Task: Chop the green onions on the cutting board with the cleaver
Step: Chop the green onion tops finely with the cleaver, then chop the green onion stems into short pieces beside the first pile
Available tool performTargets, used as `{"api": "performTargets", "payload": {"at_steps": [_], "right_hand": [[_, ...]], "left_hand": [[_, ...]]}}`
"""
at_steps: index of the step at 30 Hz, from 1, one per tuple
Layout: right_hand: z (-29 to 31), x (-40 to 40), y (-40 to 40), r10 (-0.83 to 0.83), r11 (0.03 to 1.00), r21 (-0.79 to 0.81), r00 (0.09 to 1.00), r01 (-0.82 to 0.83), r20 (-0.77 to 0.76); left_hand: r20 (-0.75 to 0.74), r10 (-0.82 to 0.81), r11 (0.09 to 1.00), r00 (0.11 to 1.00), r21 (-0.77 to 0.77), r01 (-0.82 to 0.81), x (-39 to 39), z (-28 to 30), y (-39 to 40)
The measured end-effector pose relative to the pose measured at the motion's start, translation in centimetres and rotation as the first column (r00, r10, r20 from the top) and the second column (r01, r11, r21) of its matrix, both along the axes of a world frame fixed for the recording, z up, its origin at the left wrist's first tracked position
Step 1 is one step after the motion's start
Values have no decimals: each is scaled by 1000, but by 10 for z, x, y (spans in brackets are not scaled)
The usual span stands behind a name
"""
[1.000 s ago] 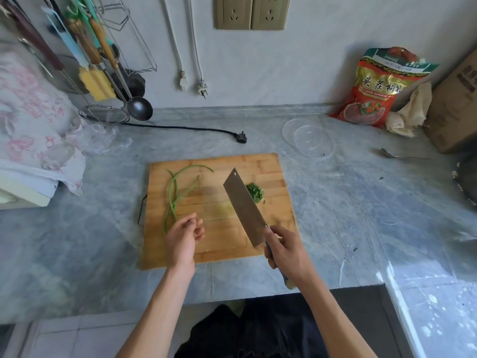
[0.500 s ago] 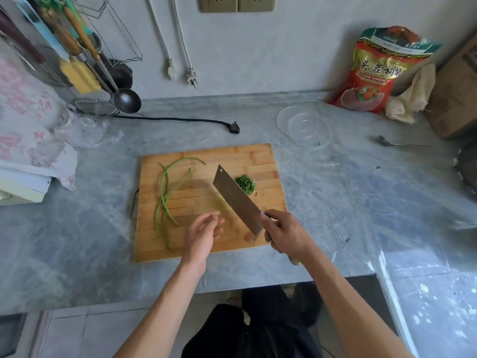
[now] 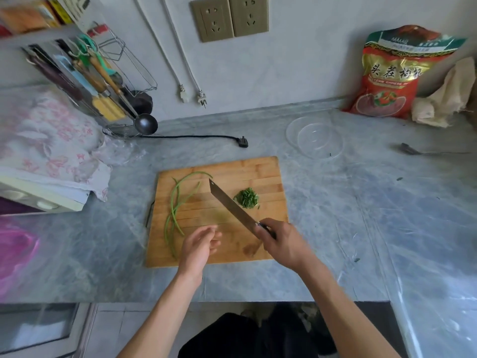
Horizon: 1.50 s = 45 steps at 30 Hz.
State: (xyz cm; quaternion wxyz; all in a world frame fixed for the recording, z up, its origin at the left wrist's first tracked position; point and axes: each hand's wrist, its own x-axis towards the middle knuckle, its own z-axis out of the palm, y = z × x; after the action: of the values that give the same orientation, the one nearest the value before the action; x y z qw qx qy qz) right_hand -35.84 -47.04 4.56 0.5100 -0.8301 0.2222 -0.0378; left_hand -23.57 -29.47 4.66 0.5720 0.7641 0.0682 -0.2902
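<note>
A wooden cutting board point(image 3: 260, 169) lies on the grey marble counter. Several long green onion stalks point(image 3: 175, 208) lie along its left side. A small heap of chopped green onion point(image 3: 246, 198) sits right of centre. My right hand point(image 3: 282, 242) grips the cleaver's handle; the cleaver point(image 3: 229, 205) has its blade slanting up and left between the stalks and the heap. My left hand point(image 3: 200, 244) hovers over the board's near edge with relaxed fingers and holds nothing, just right of the stalks' lower ends.
A clear glass bowl point(image 3: 316, 136) stands behind the board to the right, a spoon point(image 3: 423, 151) farther right. A red bag point(image 3: 389, 73) leans on the wall. A black plug and cord point(image 3: 242, 141) lie behind the board. Utensil rack point(image 3: 103, 86) and floral cloth point(image 3: 49, 143) at left.
My left hand has moved right from the stalks' lower ends toward the board's middle, and its fingers have opened. The cleaver has stayed slanted over the board in my right hand.
</note>
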Motion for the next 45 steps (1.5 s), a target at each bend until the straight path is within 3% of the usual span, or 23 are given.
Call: {"api": "performTargets", "payload": {"at_steps": [7, 16, 21, 25, 27, 28, 31, 33, 35, 42, 45], "right_hand": [[5, -8, 14, 2, 1000, 7, 1000, -2, -2], [7, 20, 45, -142, 948, 280, 989, 151, -50], [3, 45, 71, -248, 911, 323, 966, 257, -69], [4, 62, 87, -311, 897, 297, 945, 328, -103], [5, 68, 96, -333, 891, 289, 937, 350, -109], [6, 76, 104, -347, 892, 269, 932, 363, -106], [13, 83, 115, -361, 907, 190, 927, 375, -104], [16, 89, 124, -371, 918, 108, 923, 381, -101], [18, 94, 134, -396, 915, 34, 912, 401, -107], [8, 107, 145, -432, 902, -91, 885, 423, -171], [3, 121, 140, -391, 913, -204, 898, 352, -200]], "left_hand": [[9, 102, 995, 995, 11, -103, -7, 0, 7], [78, 158, 987, 984, 4, -159, 7, -7, 37], [196, 45, 995, 980, 83, -63, 54, -15, 59], [371, -153, 939, 916, 342, 18, 98, -26, 72], [475, -421, 855, 773, 491, 163, 119, -31, 83], [514, -560, 795, 649, 554, 248, 136, -34, 89], [432, -887, 459, 165, 782, 421, 166, -31, 95], [265, -958, 190, -110, 874, 448, 183, -30, 96], [280, -913, 133, -298, 892, 431, 199, -35, 93], [332, -811, 194, -483, 930, 314, 216, -47, 82], [290, -840, 187, -459, 948, 257, 208, -50, 86]]}}
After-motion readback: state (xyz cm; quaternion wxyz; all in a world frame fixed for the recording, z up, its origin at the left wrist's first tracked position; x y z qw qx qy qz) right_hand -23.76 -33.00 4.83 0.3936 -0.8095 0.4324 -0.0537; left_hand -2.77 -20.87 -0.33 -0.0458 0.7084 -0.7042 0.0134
